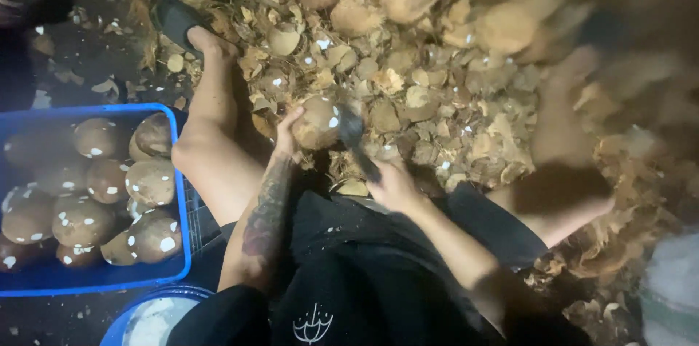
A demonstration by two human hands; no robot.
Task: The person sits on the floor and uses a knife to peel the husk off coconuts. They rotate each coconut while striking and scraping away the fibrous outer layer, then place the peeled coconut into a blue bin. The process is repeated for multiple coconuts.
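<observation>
Black shorts [364,259] fill the near edge, forearms reaching out over them. Left hand [287,135] cups a brown coconut [318,122] from the side, fingers wrapped on it. Right hand [393,184] is closed round the handle of a dark blade [352,133] — its tip against the coconut. Beyond lies a husk pile [437,91]; a blue crate [178,193] of peeled coconuts sits left.

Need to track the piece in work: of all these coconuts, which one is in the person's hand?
The coconut in the left hand, between the knees, with the knife in the right hand against it. The others lie in the blue crate or on the husk pile.
</observation>
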